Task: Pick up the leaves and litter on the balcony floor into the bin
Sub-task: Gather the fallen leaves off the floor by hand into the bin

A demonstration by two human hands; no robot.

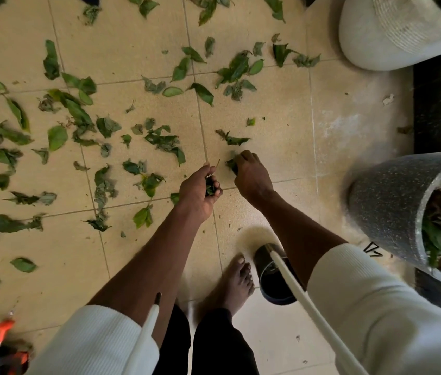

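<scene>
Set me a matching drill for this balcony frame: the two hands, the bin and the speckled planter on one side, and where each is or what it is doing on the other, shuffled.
Things:
1. left hand
2. right hand
3. bin
4. speckled planter

States or places:
A. stands at the right edge, soil and plant stalks inside
B. reaches down and grips a leaf on the tile
C. stands on the floor beside the bare foot
D. holds a bunch of gathered leaves

Pairs: 1-D, 2-B, 3-C, 4-A

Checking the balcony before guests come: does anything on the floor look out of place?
Yes: loose green leaves lie scattered across the tiled floor, thickest on the left. A pale patch mars a tile on the right.
</scene>
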